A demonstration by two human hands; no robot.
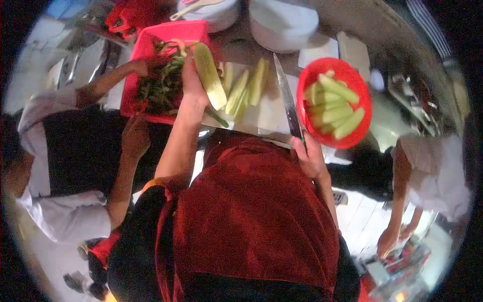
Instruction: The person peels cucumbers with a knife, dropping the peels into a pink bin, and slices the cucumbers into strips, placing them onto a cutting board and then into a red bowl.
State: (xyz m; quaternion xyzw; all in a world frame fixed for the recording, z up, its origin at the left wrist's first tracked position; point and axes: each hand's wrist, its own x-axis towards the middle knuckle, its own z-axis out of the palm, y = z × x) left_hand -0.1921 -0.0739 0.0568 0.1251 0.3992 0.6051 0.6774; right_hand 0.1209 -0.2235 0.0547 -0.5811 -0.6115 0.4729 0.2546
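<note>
Raised over the left part of the cutting board, my left hand is closed around a halved cucumber, its pale cut face showing. My right hand grips the handle of a long knife, whose blade points away from me along the board's right side. Several long cucumber pieces lie on the white cutting board between my hands. Just beyond my right hand, a red bowl holds several peeled cucumber pieces. A thin green strip rests at the board's near left edge.
At left, a pink basin contains dark green peelings or leaves; a co-worker's hands are at it. White round containers stand behind the board. Another person bends at the far right.
</note>
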